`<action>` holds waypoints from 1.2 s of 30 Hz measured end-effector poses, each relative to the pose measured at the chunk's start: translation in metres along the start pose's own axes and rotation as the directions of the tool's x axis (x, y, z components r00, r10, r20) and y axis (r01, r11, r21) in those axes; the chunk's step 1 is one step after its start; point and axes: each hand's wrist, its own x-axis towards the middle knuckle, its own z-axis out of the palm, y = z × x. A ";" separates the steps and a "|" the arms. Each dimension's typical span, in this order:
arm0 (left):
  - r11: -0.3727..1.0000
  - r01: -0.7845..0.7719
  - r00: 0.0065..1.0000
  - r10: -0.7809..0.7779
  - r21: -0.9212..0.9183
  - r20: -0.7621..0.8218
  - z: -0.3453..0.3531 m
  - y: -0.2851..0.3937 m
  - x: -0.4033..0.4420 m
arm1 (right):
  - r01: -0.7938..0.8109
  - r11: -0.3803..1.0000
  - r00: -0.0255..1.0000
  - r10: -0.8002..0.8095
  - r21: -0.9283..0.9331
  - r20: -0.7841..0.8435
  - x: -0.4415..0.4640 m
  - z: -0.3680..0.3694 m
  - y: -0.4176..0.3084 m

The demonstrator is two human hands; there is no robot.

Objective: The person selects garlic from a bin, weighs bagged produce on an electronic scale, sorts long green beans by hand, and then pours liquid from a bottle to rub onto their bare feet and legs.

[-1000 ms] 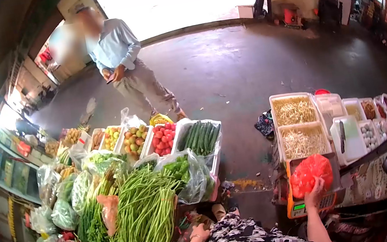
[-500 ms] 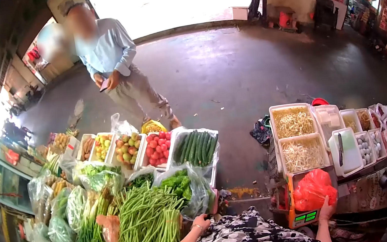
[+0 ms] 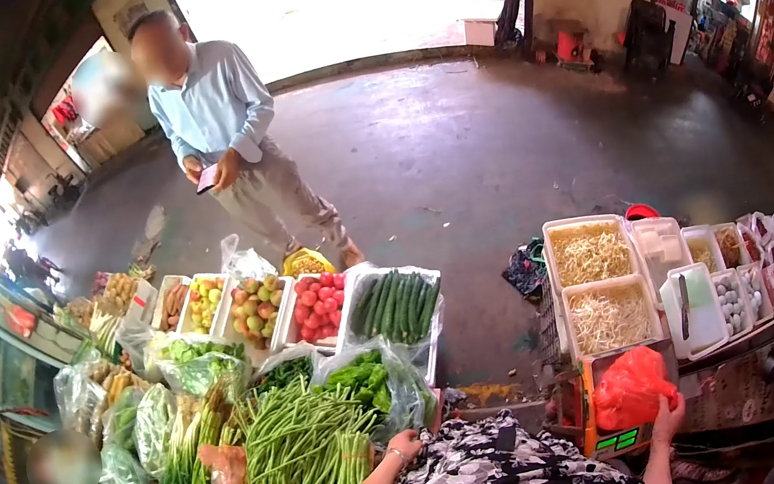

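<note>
A knotted red plastic bag (image 3: 630, 388) rests on an orange-sided scale (image 3: 591, 412) with a lit green display, its contents hidden. At the bag's right side my right hand (image 3: 669, 417) is closed on the plastic. My left hand (image 3: 404, 445), with a bracelet on the wrist, is beside the vegetable stand, its fingers curled at the edge; what they grip, if anything, is hidden. Close to that hand lie long green beans (image 3: 303, 448) and leafy greens (image 3: 360, 378) in clear plastic.
White crates hold cucumbers (image 3: 395, 306), tomatoes (image 3: 319, 309) and bean sprouts (image 3: 606, 317). A knife (image 3: 684, 303) lies on a white container lid near the eggs (image 3: 732, 297). Across the stand, a person in a light blue shirt (image 3: 213, 102) stands with a phone (image 3: 207, 178).
My right hand has shifted slightly on the red bag, which stays on the scale. My left hand keeps its place. The person opposite has straightened a little, still holding the phone.
</note>
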 end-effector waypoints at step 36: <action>0.954 -0.063 0.958 0.139 -0.294 0.249 0.142 0.075 -0.093 | 0.203 0.959 0.800 -0.278 0.196 0.532 0.067 -0.053 0.028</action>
